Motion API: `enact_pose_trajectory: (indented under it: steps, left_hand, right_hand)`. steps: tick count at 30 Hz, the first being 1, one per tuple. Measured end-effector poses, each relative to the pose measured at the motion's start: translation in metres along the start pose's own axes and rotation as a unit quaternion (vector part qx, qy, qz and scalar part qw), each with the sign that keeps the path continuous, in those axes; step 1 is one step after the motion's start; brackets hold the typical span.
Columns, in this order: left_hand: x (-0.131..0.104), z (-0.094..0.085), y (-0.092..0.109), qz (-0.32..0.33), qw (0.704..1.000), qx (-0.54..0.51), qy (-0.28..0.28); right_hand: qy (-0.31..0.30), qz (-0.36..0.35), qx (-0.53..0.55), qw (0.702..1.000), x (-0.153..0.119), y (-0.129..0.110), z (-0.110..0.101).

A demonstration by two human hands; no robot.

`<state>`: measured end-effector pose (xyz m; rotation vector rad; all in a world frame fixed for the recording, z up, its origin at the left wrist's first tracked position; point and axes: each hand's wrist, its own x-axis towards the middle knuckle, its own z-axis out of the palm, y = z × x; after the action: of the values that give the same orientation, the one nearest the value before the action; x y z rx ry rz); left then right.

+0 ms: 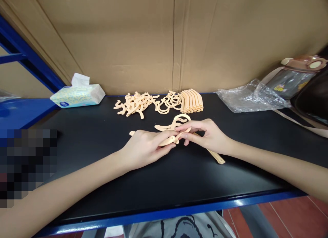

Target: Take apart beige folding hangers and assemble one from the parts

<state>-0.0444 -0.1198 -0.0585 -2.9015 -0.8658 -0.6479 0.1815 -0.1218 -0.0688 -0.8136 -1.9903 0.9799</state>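
Over the middle of the black table, my left hand (147, 147) is closed on a cream plastic strip (167, 141), whose rounded end sticks out past the fingertips. My right hand (205, 134) pinches a small curved cream piece (183, 132) against that end. Just behind the hands lie loose curved cream pieces (181, 117). A longer cream strip (217, 157) lies under my right hand, its near end showing.
Behind are a heap of curved pieces (138, 103), ring-like pieces (173, 100) and a stack of strips (192, 100). A tissue pack (78, 95) sits back left; a clear plastic bag (251, 96), a bottle (289, 79) and a strap (299, 124) are at right.
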Motion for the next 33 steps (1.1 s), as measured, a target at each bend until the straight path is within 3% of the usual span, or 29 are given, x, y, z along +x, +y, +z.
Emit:
enact_pose_trajectory:
  steps: [6,12,21,26,33]
  left_hand:
    - [0.0,0.002,0.001,-0.009,1.0,-0.004,0.026]
    - [0.0,0.003,-0.001,-0.015,1.0,0.001,0.01]
    - [0.0,0.003,-0.006,-0.002,0.999,-0.017,-0.032]
    - [-0.001,0.002,-0.006,-0.027,0.999,-0.015,-0.043]
    - [-0.002,0.001,-0.005,-0.04,0.999,-0.002,-0.016]
  right_hand:
    - [-0.021,0.019,0.007,1.0,0.0,-0.001,0.001]
    - [-0.023,0.015,-0.005,1.0,-0.001,-0.002,0.0]
    - [-0.01,-0.089,-0.168,0.982,-0.002,-0.001,-0.004]
    - [-0.039,-0.1,-0.267,0.958,-0.002,0.002,-0.009]
    - [-0.063,-0.098,-0.294,0.949,0.0,-0.003,-0.009]
